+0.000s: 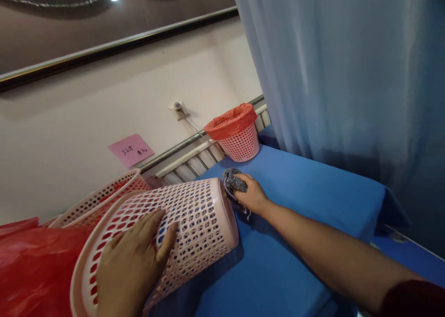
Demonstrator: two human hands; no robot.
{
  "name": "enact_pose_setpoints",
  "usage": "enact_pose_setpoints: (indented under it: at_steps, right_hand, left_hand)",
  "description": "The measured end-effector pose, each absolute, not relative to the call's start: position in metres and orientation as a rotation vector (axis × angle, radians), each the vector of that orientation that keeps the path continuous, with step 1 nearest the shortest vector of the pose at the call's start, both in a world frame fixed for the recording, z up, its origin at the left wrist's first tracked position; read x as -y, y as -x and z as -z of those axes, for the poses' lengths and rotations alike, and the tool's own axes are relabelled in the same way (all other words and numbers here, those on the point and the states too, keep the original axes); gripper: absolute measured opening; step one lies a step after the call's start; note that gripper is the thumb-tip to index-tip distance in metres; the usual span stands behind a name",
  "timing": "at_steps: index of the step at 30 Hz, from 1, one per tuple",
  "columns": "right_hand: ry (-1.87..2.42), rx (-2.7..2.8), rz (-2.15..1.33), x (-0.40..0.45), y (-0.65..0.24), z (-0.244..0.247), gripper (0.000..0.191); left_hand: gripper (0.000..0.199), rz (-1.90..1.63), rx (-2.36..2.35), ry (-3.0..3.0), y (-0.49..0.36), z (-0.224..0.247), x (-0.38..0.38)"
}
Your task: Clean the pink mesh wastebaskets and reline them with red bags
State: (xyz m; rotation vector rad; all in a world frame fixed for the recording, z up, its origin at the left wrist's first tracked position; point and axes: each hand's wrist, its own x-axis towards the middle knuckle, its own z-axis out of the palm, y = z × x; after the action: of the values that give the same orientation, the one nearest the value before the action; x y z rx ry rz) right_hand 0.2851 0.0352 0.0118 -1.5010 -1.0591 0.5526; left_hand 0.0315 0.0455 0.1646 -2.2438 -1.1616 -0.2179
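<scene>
A pink perforated plastic basket (194, 215) lies on its side on the blue cover (295, 182), its base turned to the right. My left hand (132, 256) rests on the side of this basket, fingers apart. In my right hand (252, 194) is a dark grey cloth (233, 180), bunched up against the edge of the basket's base. Red plastic bag material (41, 261) spreads at the left, beside the basket's wide rim.
A smaller pink basket with a red liner (239, 141) stands upright at the back. Another pink basket (100, 199) is behind at the left. A pink note (131, 150), a socket with a plug (179, 109) and a rail line the wall. A blue curtain (330, 76) hangs right.
</scene>
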Motion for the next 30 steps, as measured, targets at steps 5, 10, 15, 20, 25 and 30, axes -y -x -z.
enact_pose_setpoints:
  at_steps: [5,10,15,20,25,30]
  right_hand:
    - [1.535,1.303,-0.848,-0.021,-0.288,-0.009,0.016]
    - [1.488,1.338,-0.947,-0.018,-0.303,-0.017,0.014]
    - [1.452,1.296,-0.982,-0.016,-0.298,-0.023,0.017]
    - [1.324,1.596,-1.384,0.005,-0.307,-0.031,0.009]
    - [1.206,1.445,-1.280,0.004,-0.315,-0.036,0.019]
    - [1.324,1.514,-1.244,-0.002,-0.306,-0.023,0.013]
  left_hand:
    - [0.076,0.236,1.172,2.214,-0.027,-0.161,-0.050]
    - [0.076,0.265,1.127,2.217,-0.024,-0.158,-0.051]
    - [0.073,0.231,1.150,2.221,-0.023,-0.157,-0.051]
    - [0.078,0.241,1.191,2.229,-0.024,-0.158,-0.050]
    - [0.081,0.233,1.238,2.236,-0.027,-0.159,-0.048]
    - [0.081,0.244,1.230,2.251,-0.026,-0.158,-0.049]
